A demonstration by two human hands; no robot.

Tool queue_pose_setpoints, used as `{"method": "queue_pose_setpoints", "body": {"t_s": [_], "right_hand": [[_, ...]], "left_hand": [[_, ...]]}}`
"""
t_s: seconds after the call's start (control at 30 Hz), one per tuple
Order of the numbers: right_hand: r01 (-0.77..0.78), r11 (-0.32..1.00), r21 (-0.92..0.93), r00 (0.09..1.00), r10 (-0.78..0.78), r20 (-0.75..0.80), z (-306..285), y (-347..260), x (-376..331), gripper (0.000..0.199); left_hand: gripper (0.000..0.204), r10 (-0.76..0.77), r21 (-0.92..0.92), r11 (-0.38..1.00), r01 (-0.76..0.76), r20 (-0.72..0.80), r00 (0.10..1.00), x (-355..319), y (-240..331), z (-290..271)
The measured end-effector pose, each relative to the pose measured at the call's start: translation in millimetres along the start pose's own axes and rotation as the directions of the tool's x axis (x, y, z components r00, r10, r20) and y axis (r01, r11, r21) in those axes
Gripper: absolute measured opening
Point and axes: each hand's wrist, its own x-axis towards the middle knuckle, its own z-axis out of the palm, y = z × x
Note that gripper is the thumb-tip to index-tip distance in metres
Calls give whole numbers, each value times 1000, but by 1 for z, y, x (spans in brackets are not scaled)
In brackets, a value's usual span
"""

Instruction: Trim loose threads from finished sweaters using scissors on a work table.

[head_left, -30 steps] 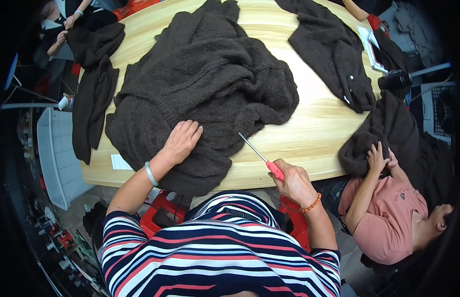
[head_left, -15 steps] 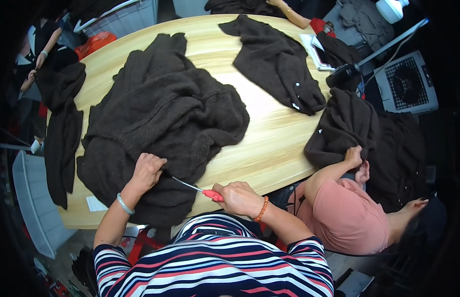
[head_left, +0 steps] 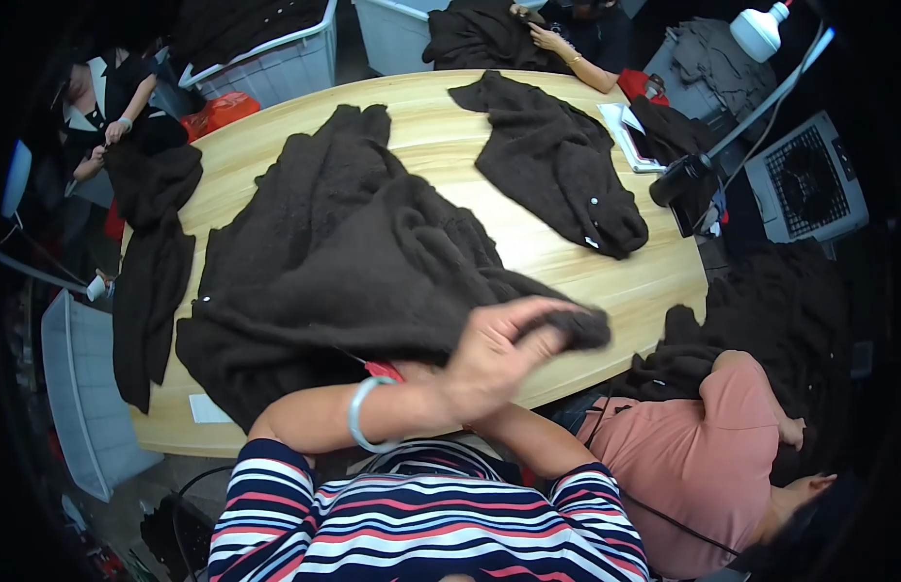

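Observation:
A large dark brown knitted garment (head_left: 363, 262) lies heaped over the near left of the table. My left hand (head_left: 499, 354), a pale bangle on its wrist, reaches across to the right and grips a bunched end of this garment, lifted and slightly blurred. Beneath that forearm is my right hand (head_left: 423, 372), mostly hidden. It is closed on a red-handled tool (head_left: 381, 370) with a thin metal shaft, whose tip I cannot see against the cloth.
Another dark garment (head_left: 557, 160) lies at the table's far right, near a white pad (head_left: 630, 141) and a lamp (head_left: 683, 179). A co-worker in pink (head_left: 683, 441) sits close on my right. Others work at the far side and left. Grey bins (head_left: 77, 388) stand around the wooden table (head_left: 557, 281).
My left hand has swung from the garment's left part across to the right, carrying an end of the cloth. My right hand is now under my left forearm. The pink-clad co-worker has leaned away.

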Motion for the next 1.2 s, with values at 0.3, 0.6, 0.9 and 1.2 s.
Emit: {"method": "queue_pose_setpoints", "body": {"t_s": [0.3, 0.6, 0.9, 1.2], "right_hand": [[-74, 885, -460, 529, -356, -770, -178, 60, -137, 29], [-870, 126, -477, 378, -450, -809, -290, -40, -212, 39], [-827, 515, -227, 392, 238, -889, -390, 107, -211, 37], [-563, 808, -177, 275, -18, -961, -186, 156, -207, 52]], "left_hand": [[30, -40, -345, 932, 107, 196, 980, 42, -42, 50], [27, -236, -272, 917, 292, 220, 946, 121, -126, 50], [16, 292, 737, 634, -234, 51, 955, 301, -260, -53], [94, -341, 973, -149, 178, -220, 914, 391, -299, -185]]}}
